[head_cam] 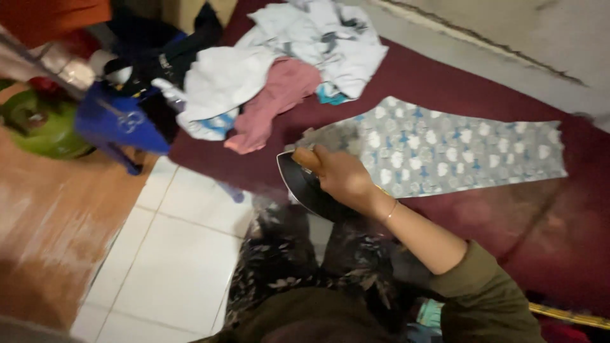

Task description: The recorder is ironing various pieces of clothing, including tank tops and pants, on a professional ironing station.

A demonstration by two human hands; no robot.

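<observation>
Right hand [340, 174] grips iron [305, 187], tip pointing left.

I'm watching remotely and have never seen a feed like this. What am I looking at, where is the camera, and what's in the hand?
There is no machine here: a person wears a camera on the head, looking down at their own lap and arm. Only the right hand shows; it grips the handle of a dark clothes iron. The left hand is out of view. Beside the iron, a grey patterned garment lies flat on a dark red mat. Behind it sits a pile of crumpled clothes. To the left are white floor tiles and a green gas cylinder.
</observation>
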